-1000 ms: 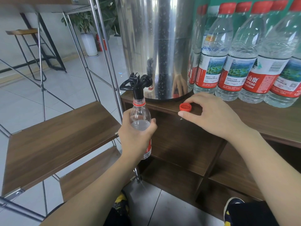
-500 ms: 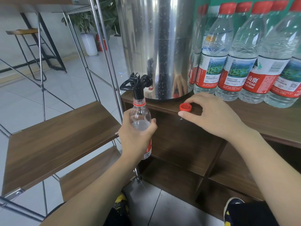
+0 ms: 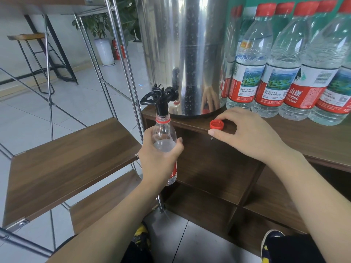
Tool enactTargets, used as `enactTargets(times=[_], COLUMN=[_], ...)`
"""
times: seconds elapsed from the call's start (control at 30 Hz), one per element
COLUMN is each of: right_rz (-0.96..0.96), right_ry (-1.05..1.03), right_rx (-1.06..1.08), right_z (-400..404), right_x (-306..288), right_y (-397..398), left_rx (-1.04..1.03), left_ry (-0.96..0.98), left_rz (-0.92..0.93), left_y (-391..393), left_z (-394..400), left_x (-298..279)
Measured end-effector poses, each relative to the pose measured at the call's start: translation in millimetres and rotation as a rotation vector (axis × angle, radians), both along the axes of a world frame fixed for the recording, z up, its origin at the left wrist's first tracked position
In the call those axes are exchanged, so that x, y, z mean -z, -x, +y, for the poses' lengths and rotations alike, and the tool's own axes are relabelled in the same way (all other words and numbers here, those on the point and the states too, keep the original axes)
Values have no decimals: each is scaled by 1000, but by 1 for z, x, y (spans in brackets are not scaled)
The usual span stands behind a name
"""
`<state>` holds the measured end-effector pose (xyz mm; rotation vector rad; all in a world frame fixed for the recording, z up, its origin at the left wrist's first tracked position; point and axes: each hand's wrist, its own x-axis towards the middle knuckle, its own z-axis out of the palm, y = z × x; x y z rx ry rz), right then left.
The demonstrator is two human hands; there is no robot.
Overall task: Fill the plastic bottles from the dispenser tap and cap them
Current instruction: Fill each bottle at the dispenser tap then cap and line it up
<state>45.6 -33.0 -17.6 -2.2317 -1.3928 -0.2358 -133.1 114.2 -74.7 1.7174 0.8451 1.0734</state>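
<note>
My left hand [image 3: 158, 160] grips a clear plastic bottle [image 3: 164, 136] with a red label and holds its open neck up against the black tap [image 3: 160, 98] of the steel dispenser [image 3: 182, 54]. Water stands high in the bottle, near its shoulder. A loose red cap [image 3: 216, 124] lies on the wooden counter [image 3: 313, 145] near its front edge. My right hand [image 3: 248, 133] rests on the counter beside the cap, thumb and forefinger arched loosely either side of it without a plain grip.
Several capped, filled bottles [image 3: 275, 73] stand in a row on the counter right of the dispenser. A wood-and-metal shelf rack [image 3: 66, 158] stands at the left, just beside the tap. Open cubbies lie under the counter; tiled floor below.
</note>
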Motion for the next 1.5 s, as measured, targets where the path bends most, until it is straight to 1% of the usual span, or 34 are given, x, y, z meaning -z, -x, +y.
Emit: enactTargets(times=[1.5], right_rz=[-4], right_ry=[-26], right_rx=[-18], right_z=[0], right_x=[3], right_y=[-2], left_rx=[13], left_ry=[-22], left_rz=[-31], left_y=[-1], left_z=[3], left_x=[4])
